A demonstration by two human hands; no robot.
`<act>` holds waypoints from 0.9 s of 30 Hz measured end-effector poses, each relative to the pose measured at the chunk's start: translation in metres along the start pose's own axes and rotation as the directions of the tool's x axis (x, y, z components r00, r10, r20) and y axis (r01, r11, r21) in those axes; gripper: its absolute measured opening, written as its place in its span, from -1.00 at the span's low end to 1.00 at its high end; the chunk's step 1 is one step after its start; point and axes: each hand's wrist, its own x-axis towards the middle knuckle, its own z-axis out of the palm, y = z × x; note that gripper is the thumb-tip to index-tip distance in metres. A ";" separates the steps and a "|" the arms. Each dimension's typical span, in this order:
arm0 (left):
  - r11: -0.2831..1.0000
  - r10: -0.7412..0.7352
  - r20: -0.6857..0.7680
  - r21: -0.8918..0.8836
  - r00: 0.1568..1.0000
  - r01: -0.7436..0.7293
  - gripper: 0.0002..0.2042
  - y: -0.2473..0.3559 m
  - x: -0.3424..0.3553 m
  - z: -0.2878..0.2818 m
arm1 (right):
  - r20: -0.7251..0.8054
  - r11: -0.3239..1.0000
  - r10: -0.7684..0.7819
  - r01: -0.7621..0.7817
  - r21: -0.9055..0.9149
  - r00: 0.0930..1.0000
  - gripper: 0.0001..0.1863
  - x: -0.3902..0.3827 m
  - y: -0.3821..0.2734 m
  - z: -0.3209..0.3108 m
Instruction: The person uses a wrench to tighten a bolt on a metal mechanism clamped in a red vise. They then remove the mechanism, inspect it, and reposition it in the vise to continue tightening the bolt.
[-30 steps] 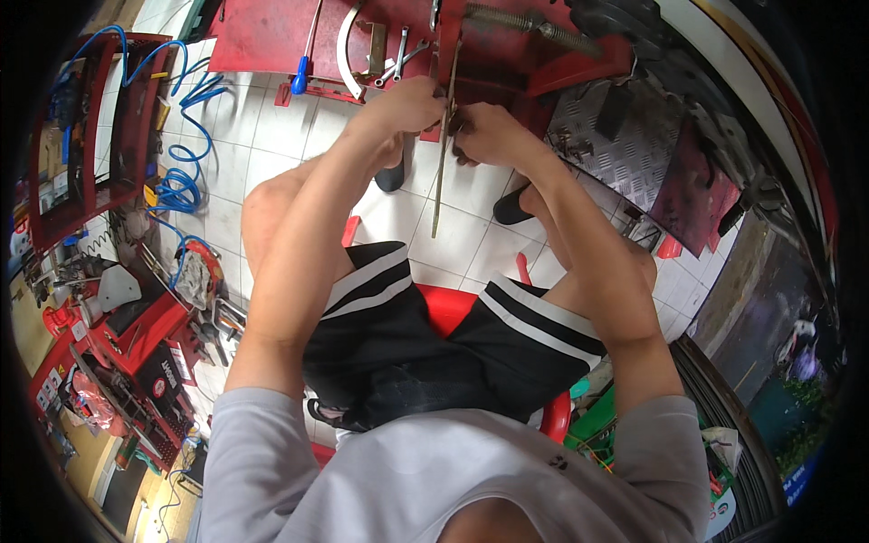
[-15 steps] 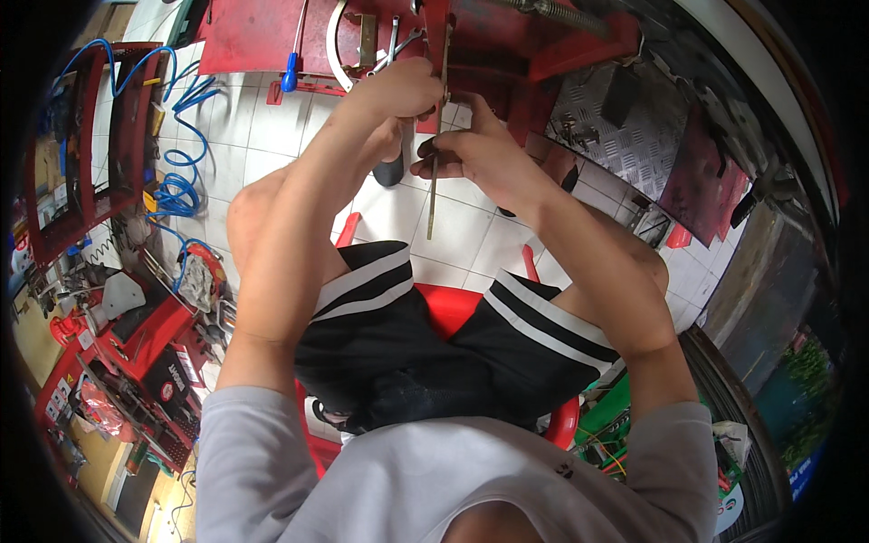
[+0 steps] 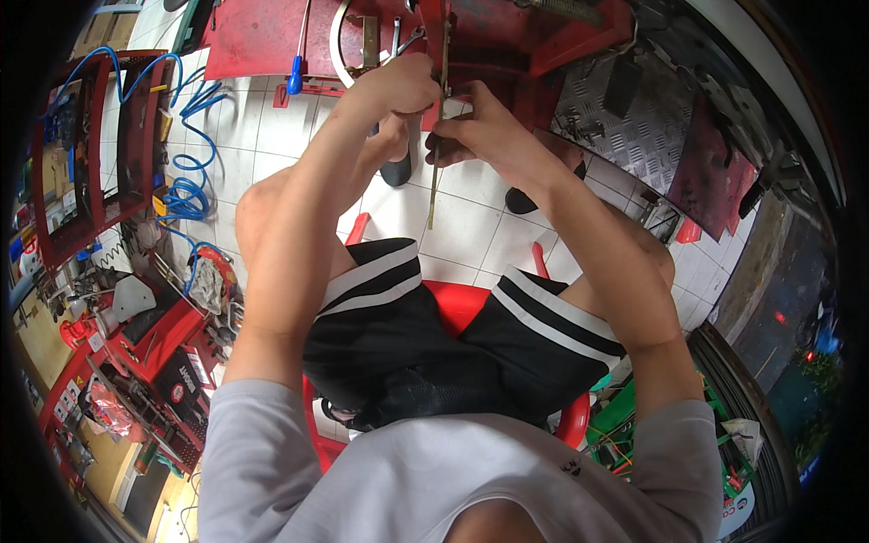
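My left hand (image 3: 407, 88) is closed beside the upright red metal post at the front of the red bench (image 3: 249, 41). What its fingers grip is hidden from above. A thin, brownish rod (image 3: 434, 195) runs down from that spot, and its lower end hangs over the floor. My right hand (image 3: 484, 131) pinches this rod between thumb and fingers, just below and to the right of my left hand. Dark smudges mark the right fingertips. On the bench, left of my hands, lie a blue-handled screwdriver (image 3: 294, 77), a pale curved band (image 3: 339, 43), a brass-coloured block (image 3: 368, 42) and spanners (image 3: 396, 38).
A red frame with a spring (image 3: 568, 9) stands beyond my right hand, with a tread-plate sheet (image 3: 593, 109) below it. Coiled blue hose (image 3: 181, 195) hangs at left above a red tool cart (image 3: 172, 339). I sit on a red plastic stool (image 3: 453, 303).
My right hand has shifted slightly up and away from me, and the rod's lower end has risen a little with it. The left hand stays by the post. The view has shifted slightly.
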 end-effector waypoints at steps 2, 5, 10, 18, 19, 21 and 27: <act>0.959 0.208 -0.002 0.195 0.978 -0.204 -0.75 -0.014 0.006 0.004 | 0.022 0.999 -0.007 0.008 -0.035 1.000 -0.33 -0.001 -0.002 0.000; 1.000 0.019 -0.027 0.021 0.999 -0.019 -0.77 0.006 0.001 0.001 | -0.008 0.999 0.003 -0.004 -0.036 1.000 -0.32 0.001 0.002 -0.006; 0.896 0.011 0.359 0.411 0.933 -0.168 -0.75 -0.008 -0.013 0.000 | 0.014 0.999 -0.012 0.013 -0.038 1.000 -0.34 0.001 0.003 -0.007; 0.912 -0.135 0.565 0.391 0.814 -0.120 -0.75 -0.023 -0.027 0.000 | 0.018 0.999 -0.002 0.003 -0.038 1.000 -0.35 0.001 0.001 -0.006; 0.916 -0.133 0.567 0.384 0.813 -0.118 -0.75 -0.023 -0.027 0.001 | 0.016 0.999 -0.005 0.006 -0.042 1.000 -0.35 0.001 0.000 -0.006; 0.919 -0.139 0.574 0.379 0.807 -0.111 -0.75 -0.024 -0.027 0.001 | 0.018 0.999 -0.015 0.016 -0.047 1.000 -0.35 0.002 0.001 -0.007; 0.919 -0.152 0.594 0.380 0.790 -0.109 -0.75 -0.026 -0.026 0.001 | 0.015 0.998 -0.028 0.029 -0.052 0.999 -0.36 0.003 0.003 -0.008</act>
